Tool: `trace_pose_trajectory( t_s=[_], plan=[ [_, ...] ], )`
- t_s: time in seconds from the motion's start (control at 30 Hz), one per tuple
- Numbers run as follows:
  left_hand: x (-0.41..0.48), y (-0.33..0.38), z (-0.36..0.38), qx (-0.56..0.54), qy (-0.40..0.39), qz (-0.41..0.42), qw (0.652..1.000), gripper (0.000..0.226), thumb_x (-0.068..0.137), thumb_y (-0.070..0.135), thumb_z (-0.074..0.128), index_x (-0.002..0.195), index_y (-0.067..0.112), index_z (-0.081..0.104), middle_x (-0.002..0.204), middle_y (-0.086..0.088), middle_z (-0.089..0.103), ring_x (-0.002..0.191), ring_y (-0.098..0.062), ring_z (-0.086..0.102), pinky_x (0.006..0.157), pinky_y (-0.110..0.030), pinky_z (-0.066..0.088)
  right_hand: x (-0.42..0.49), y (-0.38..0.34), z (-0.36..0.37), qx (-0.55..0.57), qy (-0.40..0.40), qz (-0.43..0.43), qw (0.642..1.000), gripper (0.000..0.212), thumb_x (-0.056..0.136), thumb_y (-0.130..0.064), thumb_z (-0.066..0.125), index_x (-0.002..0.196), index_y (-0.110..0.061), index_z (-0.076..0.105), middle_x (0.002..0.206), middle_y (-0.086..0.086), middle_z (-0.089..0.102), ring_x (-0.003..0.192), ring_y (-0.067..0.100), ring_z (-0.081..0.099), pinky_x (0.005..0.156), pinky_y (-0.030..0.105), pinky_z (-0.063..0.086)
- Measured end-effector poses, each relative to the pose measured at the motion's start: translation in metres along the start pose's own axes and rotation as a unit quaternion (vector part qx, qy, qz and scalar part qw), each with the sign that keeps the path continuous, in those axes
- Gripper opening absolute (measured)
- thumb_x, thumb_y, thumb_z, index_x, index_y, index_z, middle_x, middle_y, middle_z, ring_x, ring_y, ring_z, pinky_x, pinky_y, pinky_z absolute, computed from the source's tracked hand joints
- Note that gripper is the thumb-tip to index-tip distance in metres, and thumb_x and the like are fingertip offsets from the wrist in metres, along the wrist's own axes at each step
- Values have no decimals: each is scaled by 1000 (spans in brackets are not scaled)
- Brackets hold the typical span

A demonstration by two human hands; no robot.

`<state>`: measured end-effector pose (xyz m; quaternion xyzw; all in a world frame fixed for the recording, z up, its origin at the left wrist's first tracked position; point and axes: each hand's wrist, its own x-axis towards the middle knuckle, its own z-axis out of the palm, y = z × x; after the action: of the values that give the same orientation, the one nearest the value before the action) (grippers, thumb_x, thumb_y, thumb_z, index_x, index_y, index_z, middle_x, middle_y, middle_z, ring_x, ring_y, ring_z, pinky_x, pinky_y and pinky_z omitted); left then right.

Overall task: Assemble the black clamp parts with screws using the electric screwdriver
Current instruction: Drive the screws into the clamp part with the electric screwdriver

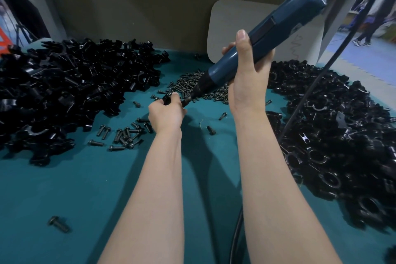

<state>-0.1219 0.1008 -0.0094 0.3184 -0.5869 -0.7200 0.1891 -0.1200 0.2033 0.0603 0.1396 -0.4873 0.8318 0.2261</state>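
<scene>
The black clamp part [167,99] is in the left hand [166,114], just above the middle of the green worktop [85,188]. The fingers [176,94] of that hand are curled tight round it. The tip of the electric screwdriver [267,28] meets the part right beside those fingers. Any screw at the tip is too small to see. The right hand [246,70] is wrapped round the blue body of the tool, with the thumb pointing up along it. The tool leans down and to the left.

To do this step well, I think the tip should sit straight in the screw, not at a slant. The left hand should hold the part firm so it cannot spin. A soft push is best, with fingertips kept clear of the tip.

A heap of screws [192,83] lies just behind the hands. A big left pile [70,83] and a right pile [332,135] of black parts sit on each side.
</scene>
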Motion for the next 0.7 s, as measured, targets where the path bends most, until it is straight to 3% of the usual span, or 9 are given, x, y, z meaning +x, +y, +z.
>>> trace_pose_trajectory(
  t_s=[0.3, 0.4, 0.47, 0.6, 0.63, 0.7],
  plan=[
    [0, 1, 0, 3, -3, -8, 1000, 39, 93, 26, 60, 67, 21, 32, 60, 4, 52, 71, -28, 67, 88, -45, 56, -2, 1, 2, 6, -5, -2, 1000, 50, 89, -19, 62, 132, -10, 38, 94, 1, 55, 74, 7, 61, 74, 20, 50],
    [1, 0, 0, 2, -16, -4, 1000, 16, 93, 27, 60, 90, 13, 55, 63, 6, 53, 69, -25, 67, 88, -42, 55, -2, 1, 1, 5, -12, 2, 1000, 49, 87, -22, 62, 129, -12, 40, 94, 4, 55, 75, 8, 62, 74, 20, 50],
    [2, -2, 0, 1, -15, -14, 1000, 25, 93, 28, 60, 108, 8, 57, 62, 7, 54, 68, -24, 68, 88, -41, 56, -3, 1, 2, 3, -13, 2, 1000, 49, 87, -21, 62, 129, -12, 39, 95, 5, 55, 74, 7, 61, 74, 20, 50],
    [6, 0, -2, 14, -23, -11, 1000, 37, 90, 28, 62, 120, 5, 59, 62, 5, 60, 67, -21, 70, 86, -40, 57, -1, -7, 1, 17, -35, 13, 999, 34, 81, -23, 62, 111, -19, 46, 88, 3, 56, 75, 12, 60, 78, 28, 51],
    [6, 0, -2, 30, -34, -10, 999, 35, 90, 28, 62, 116, 6, 62, 62, 4, 63, 65, -21, 70, 85, -40, 58, 0, -9, -1, 30, -44, 25, 998, 31, 81, -23, 62, 108, -19, 47, 84, 1, 57, 74, 13, 60, 79, 30, 50],
    [6, 1, -4, 98, -56, 12, 993, 16, 90, 32, 62, 88, 16, 66, 54, 4, 67, 67, -24, 72, 81, -39, 59, 1, -13, -5, 83, -71, 61, 992, 32, 80, -21, 62, 108, -16, 47, 78, 0, 57, 70, 14, 59, 77, 30, 50]
  ],
)
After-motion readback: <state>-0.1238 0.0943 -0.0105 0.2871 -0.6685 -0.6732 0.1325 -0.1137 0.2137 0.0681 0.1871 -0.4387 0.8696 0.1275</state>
